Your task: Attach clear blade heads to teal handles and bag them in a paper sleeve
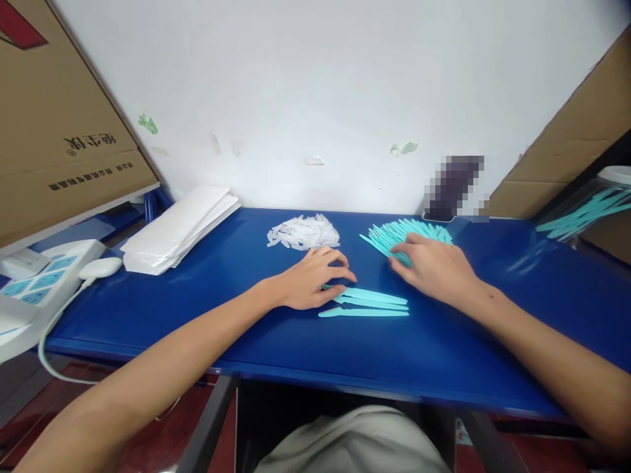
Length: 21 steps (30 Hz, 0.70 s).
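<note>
Turquoise eyebrow razors [374,313] lie side by side on the blue table, their handles pointing right. Over their left ends is my left hand [315,279], its fingers apart and the thumb at the upper razors; whether it touches them I cannot tell. My right hand [436,266] reaches over the near side of a pile of turquoise razors [389,233]. Its fingers are bent with a gap between them, and turquoise shows in the gap. Just beyond my left hand sits a heap of small whitish translucent caps [304,231].
White flat packets [177,230] are stacked at the left, near a power strip [54,276] with a white charger [100,267]. A phone [451,190] leans on the wall. A clear jar of turquoise sticks [586,210] is at the right. Cardboard boxes [64,118] flank the table.
</note>
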Tool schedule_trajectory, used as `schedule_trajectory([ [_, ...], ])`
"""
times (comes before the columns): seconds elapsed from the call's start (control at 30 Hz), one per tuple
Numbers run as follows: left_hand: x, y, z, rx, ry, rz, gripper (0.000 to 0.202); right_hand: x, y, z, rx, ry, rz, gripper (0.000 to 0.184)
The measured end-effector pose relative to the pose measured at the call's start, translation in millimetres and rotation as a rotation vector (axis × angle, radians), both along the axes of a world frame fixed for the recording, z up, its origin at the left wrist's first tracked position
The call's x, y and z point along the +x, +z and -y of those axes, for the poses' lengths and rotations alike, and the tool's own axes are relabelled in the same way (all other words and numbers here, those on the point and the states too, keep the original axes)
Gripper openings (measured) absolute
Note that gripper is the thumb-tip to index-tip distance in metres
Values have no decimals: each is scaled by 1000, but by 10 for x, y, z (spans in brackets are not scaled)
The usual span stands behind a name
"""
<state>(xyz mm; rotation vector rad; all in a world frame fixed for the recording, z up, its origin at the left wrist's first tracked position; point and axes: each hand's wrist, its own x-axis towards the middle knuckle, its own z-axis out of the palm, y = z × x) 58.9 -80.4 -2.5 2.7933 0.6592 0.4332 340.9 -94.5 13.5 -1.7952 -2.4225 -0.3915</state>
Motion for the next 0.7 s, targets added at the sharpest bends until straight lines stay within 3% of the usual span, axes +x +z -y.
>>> schedule_trajectory([
  [0.13, -8, 5, 3, -16, 10, -26, 37, 46, -83, -70, -78, 18, 71, 47],
  [0.5, -35, 35, 3, -51, 48, -23, 44, 86, -75, -106, -52, 57, 80, 44],
  [0.7, -62, 117, -16, -2, 129, 60, 46, 173, -128, -174, -99, 173, -6, 44],
])
